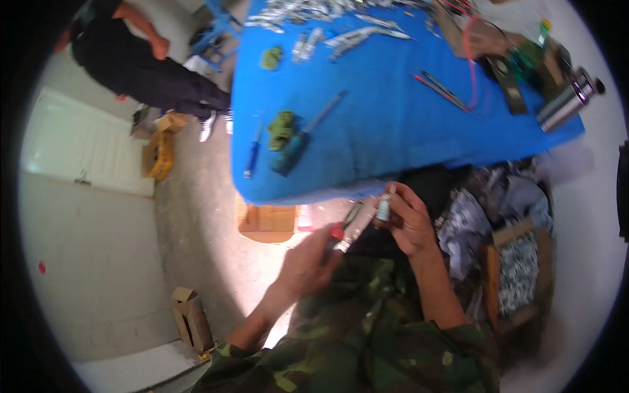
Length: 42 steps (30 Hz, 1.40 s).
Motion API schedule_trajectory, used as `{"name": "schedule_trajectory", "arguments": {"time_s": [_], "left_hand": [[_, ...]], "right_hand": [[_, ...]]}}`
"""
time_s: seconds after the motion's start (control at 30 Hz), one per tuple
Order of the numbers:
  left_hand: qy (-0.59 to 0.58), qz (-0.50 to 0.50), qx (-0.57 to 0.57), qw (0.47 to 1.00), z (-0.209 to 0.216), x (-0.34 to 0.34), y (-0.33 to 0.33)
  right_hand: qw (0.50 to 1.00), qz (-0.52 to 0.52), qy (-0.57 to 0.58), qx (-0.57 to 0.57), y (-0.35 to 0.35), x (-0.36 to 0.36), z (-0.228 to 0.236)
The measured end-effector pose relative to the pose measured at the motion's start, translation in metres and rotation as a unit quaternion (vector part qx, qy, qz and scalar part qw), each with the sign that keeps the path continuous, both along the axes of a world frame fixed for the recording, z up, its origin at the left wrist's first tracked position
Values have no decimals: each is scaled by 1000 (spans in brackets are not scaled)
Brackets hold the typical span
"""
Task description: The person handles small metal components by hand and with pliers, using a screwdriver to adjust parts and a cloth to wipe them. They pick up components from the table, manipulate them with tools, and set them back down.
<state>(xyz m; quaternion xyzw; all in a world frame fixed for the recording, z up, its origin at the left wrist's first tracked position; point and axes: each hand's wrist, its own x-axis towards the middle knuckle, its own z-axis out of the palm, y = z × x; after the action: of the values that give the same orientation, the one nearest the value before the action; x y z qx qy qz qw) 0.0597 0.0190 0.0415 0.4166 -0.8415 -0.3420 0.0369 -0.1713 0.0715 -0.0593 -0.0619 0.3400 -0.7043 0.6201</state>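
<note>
Just past the table's near edge, my left hand [303, 267] is closed around a red-and-dark handled tool [337, 233] with a slim metallic end; its exact kind is unclear. My right hand [414, 223] pinches a small cylindrical piece with a pale label [384, 207], perhaps a little bottle. Between the two hands runs a clear, shiny strip [358, 226]; which hand holds it cannot be made out. On the blue-covered table [386, 124] ahead lie a teal-handled screwdriver [288, 154], a thin blue screwdriver [251, 158] and a green wad [282, 131].
Silvery pieces [314, 12] cover the table's far side. Red and black probes [440, 92] and a steel flask [565, 106] are at right. An open carton [265, 226] sits under the near edge; a box of silvery pieces [517, 275] stands right. Another person [141, 65] stands left.
</note>
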Motion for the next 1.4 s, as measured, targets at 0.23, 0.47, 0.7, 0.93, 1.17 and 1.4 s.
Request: {"name": "schedule_trajectory", "arguments": {"time_s": [0.23,0.47,0.7,0.93,1.17,1.4], "left_hand": [[-50,-54,-116,991,-10,-13,0],[-74,-63,-162,982,-11,-19,-2],[-77,-102,-210,969,-14,-21,-12],[-60,-144,-287,945,-22,-18,-23],[-103,-170,-279,939,-20,-13,-32],[-120,-209,-328,914,-21,-14,-40]], "right_hand": [[999,-3,-32,-20,4,-5,7],[997,0,-62,-56,9,-2,-3],[996,27,-60,-59,10,-5,-8],[997,58,-50,-30,10,-7,-4],[995,80,-50,-43,9,-9,3],[995,86,-35,-36,8,-9,-2]]}}
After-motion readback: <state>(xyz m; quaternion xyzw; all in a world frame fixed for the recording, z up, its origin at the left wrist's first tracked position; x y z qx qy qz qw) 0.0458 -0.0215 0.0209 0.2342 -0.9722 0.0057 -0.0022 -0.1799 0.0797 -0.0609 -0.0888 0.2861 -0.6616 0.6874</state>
